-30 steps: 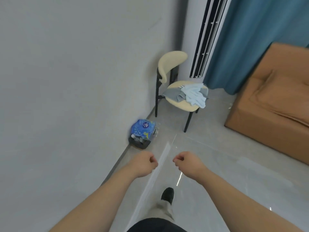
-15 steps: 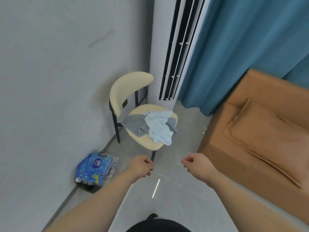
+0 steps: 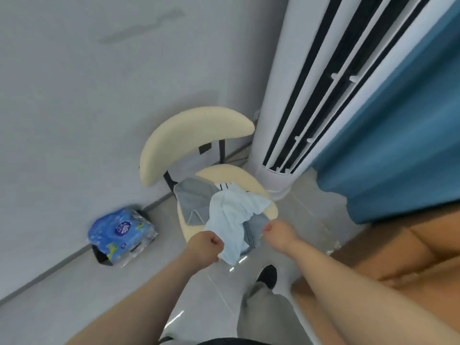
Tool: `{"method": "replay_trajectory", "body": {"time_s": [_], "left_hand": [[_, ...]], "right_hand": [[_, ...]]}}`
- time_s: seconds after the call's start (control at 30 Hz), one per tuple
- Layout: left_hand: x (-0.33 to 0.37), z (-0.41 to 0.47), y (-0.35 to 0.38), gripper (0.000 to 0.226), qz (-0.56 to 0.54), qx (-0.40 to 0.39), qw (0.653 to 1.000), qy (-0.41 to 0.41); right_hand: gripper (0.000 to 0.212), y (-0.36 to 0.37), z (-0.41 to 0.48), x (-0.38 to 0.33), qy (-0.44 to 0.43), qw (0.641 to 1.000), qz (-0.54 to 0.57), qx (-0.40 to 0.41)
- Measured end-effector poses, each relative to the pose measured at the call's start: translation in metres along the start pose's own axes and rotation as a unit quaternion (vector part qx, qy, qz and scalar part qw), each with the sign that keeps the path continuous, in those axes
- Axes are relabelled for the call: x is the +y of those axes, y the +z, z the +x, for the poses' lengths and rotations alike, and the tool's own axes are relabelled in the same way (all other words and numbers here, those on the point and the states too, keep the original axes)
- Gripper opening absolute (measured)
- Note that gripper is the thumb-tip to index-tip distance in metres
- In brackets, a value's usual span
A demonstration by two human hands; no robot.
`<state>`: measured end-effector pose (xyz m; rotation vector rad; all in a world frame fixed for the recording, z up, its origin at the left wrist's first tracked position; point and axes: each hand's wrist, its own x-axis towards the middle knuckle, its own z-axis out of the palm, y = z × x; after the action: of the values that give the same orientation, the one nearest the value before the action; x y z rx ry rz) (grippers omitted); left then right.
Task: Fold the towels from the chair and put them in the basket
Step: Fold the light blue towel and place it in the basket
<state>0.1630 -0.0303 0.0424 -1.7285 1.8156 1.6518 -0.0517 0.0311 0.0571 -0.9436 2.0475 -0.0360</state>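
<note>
A cream chair [image 3: 199,130] stands by the wall, with a grey towel [image 3: 194,197] and a blue towel [image 3: 234,215] crumpled on its seat. The left hand [image 3: 204,249] and right hand [image 3: 278,232] hover as empty fists at the seat's front edge. A blue pack [image 3: 122,227] lies on the floor to the chair's left.

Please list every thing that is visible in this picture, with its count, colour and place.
chair: 1, cream, by wall
top towel: 1, light blue, on chair seat, overhanging its front
grey towel: 1, grey, left part of seat
striped cloth: count unclear, grey, under top towel
tissue pack: 1, blue, floor by wall
air conditioner: 1, white, behind chair
curtain: 1, blue, right
sofa: 1, orange-brown, lower right
shoe: 1, black, floor
left hand: 1, fingers curled, before seat
right hand: 1, fingers curled, near striped cloth
</note>
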Motion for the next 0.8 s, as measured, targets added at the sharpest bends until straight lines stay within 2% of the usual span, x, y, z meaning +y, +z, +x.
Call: {"method": "replay_trajectory", "body": {"time_s": [0.1,0.3,0.5,0.67,0.8], "left_hand": [[0.029,0.014,0.021,0.011,-0.031,0.035,0.997,-0.054],[0.062,0.032,0.06,0.013,-0.062,0.078,0.989,-0.112],[0.044,0.06,0.108,0.02,-0.077,0.111,0.978,-0.157],[0.018,0.093,0.144,0.016,-0.135,0.146,0.965,-0.17],[-0.001,0.115,0.165,0.019,-0.145,0.161,0.96,-0.179]], "right_hand": [[0.027,-0.033,0.044,0.01,-0.03,0.996,-0.076,-0.046],[0.028,-0.06,0.118,0.028,-0.078,0.968,-0.206,-0.12],[0.032,-0.023,0.183,0.045,-0.149,0.926,-0.309,-0.158],[0.042,0.023,0.225,0.05,-0.238,0.868,-0.399,-0.176],[0.038,0.058,0.251,0.053,-0.29,0.822,-0.452,-0.188]]}}
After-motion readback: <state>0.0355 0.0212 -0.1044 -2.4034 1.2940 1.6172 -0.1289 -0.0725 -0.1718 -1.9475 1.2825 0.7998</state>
